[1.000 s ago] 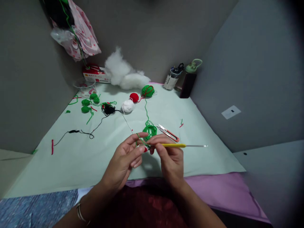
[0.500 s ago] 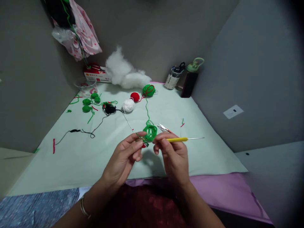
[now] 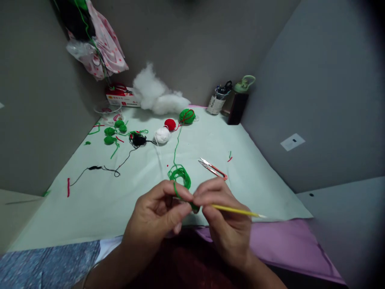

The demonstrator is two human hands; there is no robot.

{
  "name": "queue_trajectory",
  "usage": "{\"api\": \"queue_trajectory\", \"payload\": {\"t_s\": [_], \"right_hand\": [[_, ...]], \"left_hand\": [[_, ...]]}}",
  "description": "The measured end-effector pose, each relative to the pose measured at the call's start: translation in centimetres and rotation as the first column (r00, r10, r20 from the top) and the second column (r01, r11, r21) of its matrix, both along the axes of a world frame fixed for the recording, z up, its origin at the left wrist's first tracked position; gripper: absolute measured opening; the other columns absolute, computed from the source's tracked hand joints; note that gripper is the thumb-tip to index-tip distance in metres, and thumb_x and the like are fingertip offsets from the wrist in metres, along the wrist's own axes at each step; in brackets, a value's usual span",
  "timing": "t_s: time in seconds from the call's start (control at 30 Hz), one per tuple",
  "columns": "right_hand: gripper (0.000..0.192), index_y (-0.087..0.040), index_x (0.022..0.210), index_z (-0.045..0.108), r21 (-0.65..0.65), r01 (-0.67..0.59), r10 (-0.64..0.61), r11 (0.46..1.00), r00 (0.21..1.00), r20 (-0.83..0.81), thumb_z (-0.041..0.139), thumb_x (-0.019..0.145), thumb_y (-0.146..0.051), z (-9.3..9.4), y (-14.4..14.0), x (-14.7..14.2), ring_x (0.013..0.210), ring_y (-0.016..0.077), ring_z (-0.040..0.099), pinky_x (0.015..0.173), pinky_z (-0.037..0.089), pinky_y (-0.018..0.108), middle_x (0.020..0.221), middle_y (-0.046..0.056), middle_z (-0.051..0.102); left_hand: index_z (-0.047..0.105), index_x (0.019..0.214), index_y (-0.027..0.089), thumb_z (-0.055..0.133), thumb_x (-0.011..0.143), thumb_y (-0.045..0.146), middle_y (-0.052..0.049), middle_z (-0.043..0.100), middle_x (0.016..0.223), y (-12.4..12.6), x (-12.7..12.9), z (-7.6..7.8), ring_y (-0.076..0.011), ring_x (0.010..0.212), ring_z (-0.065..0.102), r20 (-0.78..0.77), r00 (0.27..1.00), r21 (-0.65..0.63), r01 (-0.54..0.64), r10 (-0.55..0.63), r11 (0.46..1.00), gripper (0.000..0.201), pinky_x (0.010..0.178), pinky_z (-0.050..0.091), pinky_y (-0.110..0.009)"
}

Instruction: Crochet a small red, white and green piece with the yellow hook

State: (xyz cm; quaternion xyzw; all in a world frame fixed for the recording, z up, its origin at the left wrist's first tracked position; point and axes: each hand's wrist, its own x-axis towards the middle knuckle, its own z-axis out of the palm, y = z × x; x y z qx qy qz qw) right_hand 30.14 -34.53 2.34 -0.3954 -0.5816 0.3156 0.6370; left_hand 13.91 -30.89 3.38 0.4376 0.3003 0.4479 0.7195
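Note:
My left hand [image 3: 164, 210] is closed in a pinch on a small crocheted piece [image 3: 195, 208], mostly hidden by the fingertips; its visible part is dark green. A green strand runs over my left index finger. In my right hand [image 3: 227, 218] is a yellow-handled crochet hook [image 3: 233, 209], its rear metal end pointing right and its working tip hidden at the piece. The fingertips of both hands meet there. Just beyond lies a loose coil of green yarn [image 3: 184, 176], its strand leading back to a green yarn ball [image 3: 187, 116].
Orange-handled thread snips [image 3: 213, 167] lie beyond my right hand. Farther back are a white yarn ball [image 3: 162, 135], a red one [image 3: 170, 124], black yarn [image 3: 138, 139], small green balls [image 3: 110, 131], white stuffing [image 3: 159, 94], a pen cup [image 3: 216, 102] and a bottle [image 3: 239, 102].
Both hands have come closer to me and together at the crocheted piece. The hook now slants down to the right. The green coil has shifted left, and the snips are uncovered.

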Motion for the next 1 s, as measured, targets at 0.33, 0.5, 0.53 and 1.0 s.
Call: {"api": "queue_trajectory", "payload": {"t_s": [0.33,0.5,0.53,1.0], "right_hand": [[0.015,-0.029,0.1,0.08,-0.121,-0.006,-0.022,0.993,0.974,-0.225,0.065,0.1,-0.029,-2.8,3.7,0.1,0.069,0.0126,0.059,0.061,0.049,0.028,0.096,0.002,0.073],[0.012,-0.029,0.098,0.081,-0.133,-0.011,-0.011,0.991,0.987,-0.161,0.069,0.098,-0.029,-3.0,4.1,0.3,0.075,0.0144,0.061,0.067,0.05,0.028,0.094,0.002,0.075],[0.011,-0.028,0.098,0.08,-0.145,-0.004,-0.023,0.989,0.983,-0.185,0.069,0.098,-0.03,-3.1,4.2,0.4,0.072,0.0135,0.059,0.067,0.049,0.028,0.091,0.001,0.074],[0.025,-0.02,0.087,0.067,-0.226,-0.101,0.015,0.969,0.935,-0.354,0.063,0.099,-0.042,-2.0,5.1,1.0,0.054,0.01,0.056,0.054,0.047,0.025,0.086,0.004,0.074]], "left_hand": [[0.075,0.122,0.022,0.083,0.085,0.026,0.002,0.062,0.084,2.6,1.4,-2.6,-0.0031,0.053,0.049,0.064,0.996,-0.161,-0.045,0.056,0.986,0.038,0.055,0.041,-0.02],[0.076,0.12,0.022,0.083,0.085,0.024,0.003,0.063,0.08,3.0,1.7,-2.8,-0.0041,0.054,0.051,0.048,0.998,-0.117,-0.022,0.028,0.993,0.036,0.056,0.041,-0.021],[0.076,0.119,0.022,0.083,0.085,0.024,0.003,0.063,0.081,3.0,1.7,-2.8,-0.004,0.054,0.052,0.039,0.999,-0.117,-0.026,0.031,0.993,0.035,0.056,0.041,-0.021],[0.078,0.115,0.021,0.079,0.088,0.028,0.002,0.06,0.085,3.4,1.5,-2.4,-0.0052,0.056,0.051,-0.023,0.997,-0.096,-0.073,0.072,0.993,0.029,0.06,0.042,-0.023]]}}
